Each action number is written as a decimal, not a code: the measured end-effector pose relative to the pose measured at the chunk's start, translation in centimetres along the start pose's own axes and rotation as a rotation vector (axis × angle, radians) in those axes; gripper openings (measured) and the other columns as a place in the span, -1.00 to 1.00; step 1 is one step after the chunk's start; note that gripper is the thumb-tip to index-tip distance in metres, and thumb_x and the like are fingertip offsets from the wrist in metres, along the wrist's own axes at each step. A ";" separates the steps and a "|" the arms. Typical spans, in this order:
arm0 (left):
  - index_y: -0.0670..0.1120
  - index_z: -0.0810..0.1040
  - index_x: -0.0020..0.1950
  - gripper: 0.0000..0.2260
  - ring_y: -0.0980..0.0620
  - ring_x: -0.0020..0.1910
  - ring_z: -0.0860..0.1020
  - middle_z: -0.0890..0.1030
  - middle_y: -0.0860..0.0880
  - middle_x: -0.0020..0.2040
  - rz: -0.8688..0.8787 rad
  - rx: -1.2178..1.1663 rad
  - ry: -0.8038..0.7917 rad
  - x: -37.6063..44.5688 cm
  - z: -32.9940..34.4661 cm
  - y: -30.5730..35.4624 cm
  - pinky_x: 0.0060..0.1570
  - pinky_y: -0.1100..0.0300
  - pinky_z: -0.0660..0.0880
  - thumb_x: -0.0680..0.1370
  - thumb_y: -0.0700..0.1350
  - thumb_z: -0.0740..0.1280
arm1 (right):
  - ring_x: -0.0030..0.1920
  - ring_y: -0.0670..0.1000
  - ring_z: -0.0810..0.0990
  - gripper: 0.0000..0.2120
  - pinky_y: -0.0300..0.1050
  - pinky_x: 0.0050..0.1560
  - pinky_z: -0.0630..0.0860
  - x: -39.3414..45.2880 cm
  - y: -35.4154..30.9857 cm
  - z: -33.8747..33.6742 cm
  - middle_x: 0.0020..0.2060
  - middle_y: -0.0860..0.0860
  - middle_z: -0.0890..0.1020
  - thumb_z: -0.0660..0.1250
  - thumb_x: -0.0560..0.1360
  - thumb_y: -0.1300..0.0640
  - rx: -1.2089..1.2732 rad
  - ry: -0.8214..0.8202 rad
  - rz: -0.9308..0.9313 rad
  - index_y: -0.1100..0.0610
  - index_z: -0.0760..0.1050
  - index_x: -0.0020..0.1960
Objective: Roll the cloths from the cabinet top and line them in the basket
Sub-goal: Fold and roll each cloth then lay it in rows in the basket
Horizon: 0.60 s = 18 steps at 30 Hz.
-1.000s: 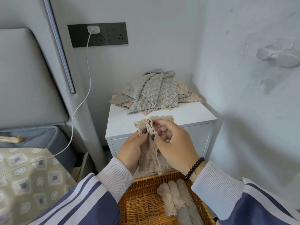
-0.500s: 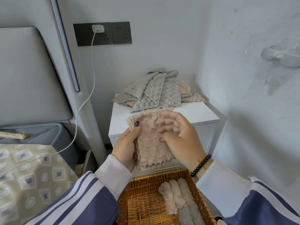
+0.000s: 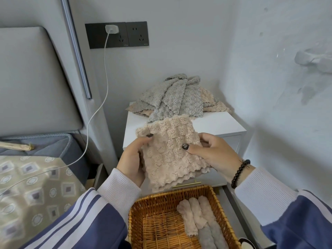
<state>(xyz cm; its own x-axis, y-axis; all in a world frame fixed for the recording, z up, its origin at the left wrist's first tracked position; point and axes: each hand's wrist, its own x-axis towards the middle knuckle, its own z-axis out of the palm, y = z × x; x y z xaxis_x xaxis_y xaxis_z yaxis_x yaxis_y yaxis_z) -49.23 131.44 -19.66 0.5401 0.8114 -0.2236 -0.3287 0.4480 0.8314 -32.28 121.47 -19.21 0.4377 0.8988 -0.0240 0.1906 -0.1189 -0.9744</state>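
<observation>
Since the last frame I see the beige cloth [image 3: 170, 151] spread wider and flatter between my hands. Left hand [image 3: 132, 162] pinches its left edge, thumb on the fluffy, ridged pile; right hand [image 3: 213, 155] pinches the right edge. Its scalloped hem hangs just above the wicker basket [image 3: 142, 209], whose woven left half lies bare beside plush rolled cloths [image 3: 199, 220] lined along the right. Farther off, crumpled grey and beige cloths [image 3: 176, 97] heap on the smooth white cabinet [image 3: 224, 124].
</observation>
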 end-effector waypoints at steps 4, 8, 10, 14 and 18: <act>-0.07 0.62 0.14 -0.74 -0.09 -0.13 0.63 0.68 -0.12 -0.08 0.079 0.280 0.015 0.6 -0.7 0.7 -0.12 0.06 0.54 0.48 -0.27 0.37 | -0.02 0.03 0.64 -0.80 -0.08 0.08 0.53 -0.5 -0.7 -1.1 -0.04 0.01 0.69 0.49 0.41 0.09 -0.269 -0.024 -0.077 0.00 0.58 0.01; -0.12 0.60 0.20 -0.55 -0.11 -0.02 0.67 0.70 -0.12 -0.01 -0.020 0.543 -0.187 0.4 -1.2 1.0 -0.06 0.07 0.61 0.33 -0.21 0.56 | 0.03 0.13 0.61 -0.64 0.11 0.17 0.51 -0.9 -1.0 -2.0 0.01 0.12 0.66 0.51 0.38 0.03 -0.385 -0.085 -0.079 0.13 0.59 0.12; -0.12 0.62 0.16 -0.47 -0.14 0.02 0.66 0.70 -0.13 0.03 -0.121 0.658 -0.300 0.1 -1.2 0.6 0.09 -0.07 0.57 0.22 -0.07 0.61 | 0.02 0.03 0.63 -0.74 0.03 0.18 0.53 -1.1 -0.8 -2.3 -0.02 0.01 0.68 0.51 0.38 0.11 -0.361 -0.114 -0.061 0.03 0.60 0.06; -0.11 0.64 0.07 -0.48 -0.15 0.03 0.66 0.69 -0.13 0.02 -0.185 0.713 -0.352 -0.2 -0.8 -1.0 0.15 -0.16 0.53 0.15 0.03 0.55 | 0.12 -0.16 0.55 -0.69 -0.16 0.24 0.45 -1.4 -0.5 -2.6 0.03 -0.19 0.60 0.52 0.37 0.15 -0.285 -0.106 -0.048 -0.09 0.56 0.04; -0.12 0.64 0.03 -0.67 -0.12 0.00 0.67 0.69 -0.15 0.02 -0.116 0.503 -0.324 -0.1 -0.4 -1.0 0.02 0.01 0.61 0.29 -0.15 0.55 | 0.01 -0.01 0.66 -0.44 -0.17 -0.03 0.60 -1.7 -0.2 -2.5 0.06 0.09 0.66 0.60 0.12 0.10 0.195 -0.030 0.023 0.11 0.58 0.11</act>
<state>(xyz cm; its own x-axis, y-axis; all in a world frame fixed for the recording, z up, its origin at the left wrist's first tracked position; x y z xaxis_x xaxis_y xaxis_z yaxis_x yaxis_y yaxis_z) -49.23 131.08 -20.72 0.7848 0.5770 -0.2262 0.1097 0.2299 0.9670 -30.82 118.94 -18.41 0.4129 0.9094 -0.0506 0.0058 -0.0582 -0.9983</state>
